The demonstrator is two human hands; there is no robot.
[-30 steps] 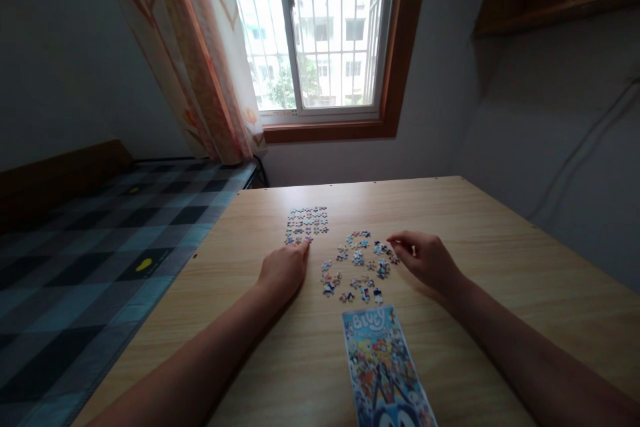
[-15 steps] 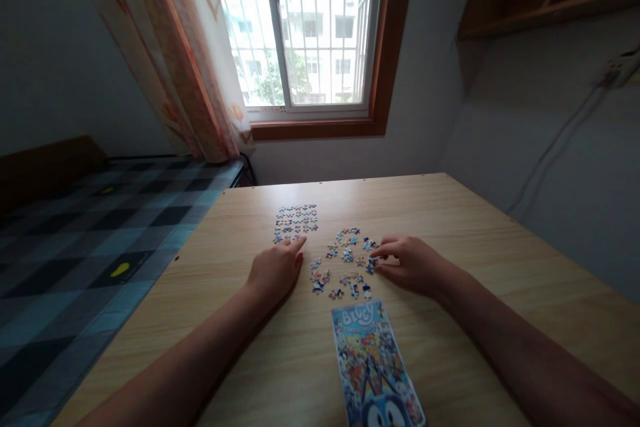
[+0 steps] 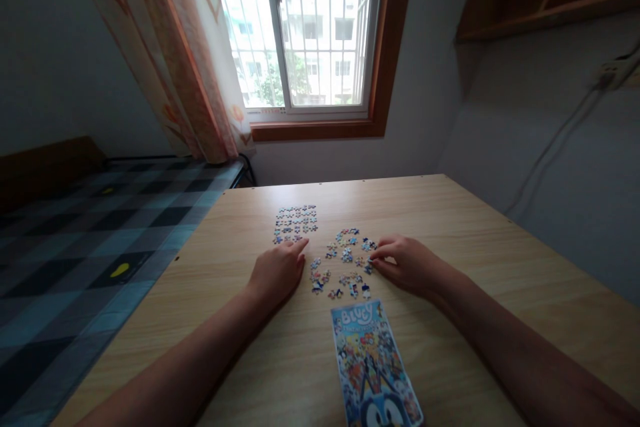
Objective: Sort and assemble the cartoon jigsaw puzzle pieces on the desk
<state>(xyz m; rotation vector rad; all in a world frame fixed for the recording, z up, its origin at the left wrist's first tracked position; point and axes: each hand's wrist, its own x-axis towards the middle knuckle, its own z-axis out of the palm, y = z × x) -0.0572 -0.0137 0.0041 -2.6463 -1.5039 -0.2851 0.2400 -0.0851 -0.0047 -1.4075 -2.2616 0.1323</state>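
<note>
My left hand (image 3: 277, 270) rests on the table beside the near row of laid-out puzzle pieces (image 3: 296, 221). Its index finger stretches out toward the end of that row, with the thumb apart below it; nothing shows in its grasp. My right hand (image 3: 407, 263) reaches in from the right to the edge of the loose puzzle pieces (image 3: 347, 254). The thumb and fingertips close together on a small dark-blue puzzle piece there, which they partly cover. Loose pieces lie scattered between both hands, too small to make out their pictures.
A blue Bluey puzzle box (image 3: 373, 360) lies in front of the loose pieces on the wooden table (image 3: 480, 240). To the left is a bed with a checked cover (image 3: 165, 217). A window (image 3: 320, 33) and curtain (image 3: 185, 67) are behind the table.
My right thumb and fingertips have drawn closer together at the dark-blue pieces, shifting slightly left. My left hand has moved a little to the right, its index finger still out.
</note>
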